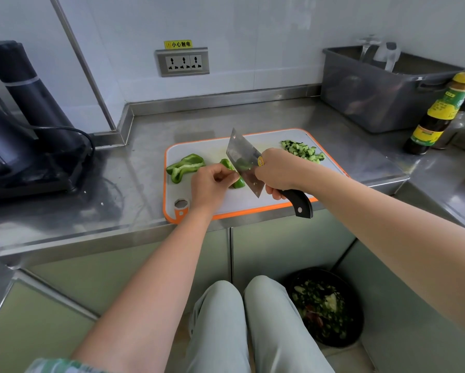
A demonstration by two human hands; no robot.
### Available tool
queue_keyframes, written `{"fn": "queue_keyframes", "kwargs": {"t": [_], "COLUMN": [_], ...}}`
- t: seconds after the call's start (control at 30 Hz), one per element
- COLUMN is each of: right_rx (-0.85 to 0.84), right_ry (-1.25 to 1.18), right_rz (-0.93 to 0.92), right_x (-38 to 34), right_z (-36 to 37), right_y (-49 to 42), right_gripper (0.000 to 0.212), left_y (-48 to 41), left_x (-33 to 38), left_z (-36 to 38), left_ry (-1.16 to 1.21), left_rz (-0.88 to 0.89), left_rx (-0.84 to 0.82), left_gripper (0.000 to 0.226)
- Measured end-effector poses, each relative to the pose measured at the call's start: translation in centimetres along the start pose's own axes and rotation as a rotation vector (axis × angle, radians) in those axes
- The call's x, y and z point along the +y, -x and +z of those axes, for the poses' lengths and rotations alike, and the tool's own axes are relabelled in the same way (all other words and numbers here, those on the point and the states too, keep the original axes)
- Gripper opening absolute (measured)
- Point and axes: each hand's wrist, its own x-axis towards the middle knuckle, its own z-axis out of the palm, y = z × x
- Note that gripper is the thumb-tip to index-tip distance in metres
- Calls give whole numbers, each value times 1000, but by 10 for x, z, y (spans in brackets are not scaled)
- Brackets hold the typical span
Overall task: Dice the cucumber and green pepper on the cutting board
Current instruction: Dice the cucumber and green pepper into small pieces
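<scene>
On the white, orange-rimmed cutting board, the left hand pinches a glossy pepper strip; the right hand grips the steel cleaver beside it.

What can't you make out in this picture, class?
Head view: small green pepper piece, partly covered by left hand and steel cleaver.
Head view: label on yellow-capped dark sauce bottle, print too small.
Head view: contents of grey plastic tub, blurred behind its cloudy wall.
</scene>
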Motion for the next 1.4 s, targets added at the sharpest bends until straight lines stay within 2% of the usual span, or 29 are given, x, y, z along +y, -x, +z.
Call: {"fn": "queue_keyframes", "kwargs": {"t": [0.3, 0.47, 0.63, 0.97, 1.23, 1.4], "right_rx": [5, 3, 62, 89, -10, 47], "right_ry": [92, 182, 194, 322, 369, 316], "right_rz": [-14, -9, -28, -46, -64, -67], "right_x": [-5, -7, -9, -4, -2, 0], "right_z": [7, 10, 22, 31, 20, 33], "right_y": [-2, -4, -10, -18, -14, -29], "right_gripper": [23, 15, 24, 18, 16, 15], "left_y": [-2, -1, -3, -2, -2, -1], "left_x": [0, -3, -7, -5, -4, -1], "left_z": [1, 1, 1, 1, 1, 0], "left_ry": [1, -8, -30, -43, -44, -68], "left_rz": [-4, 13, 22, 15, 6, 1], "left_rx": [2, 1, 0, -8, -17, -14], "left_gripper": [17, 9, 5, 4, 7, 4]}}
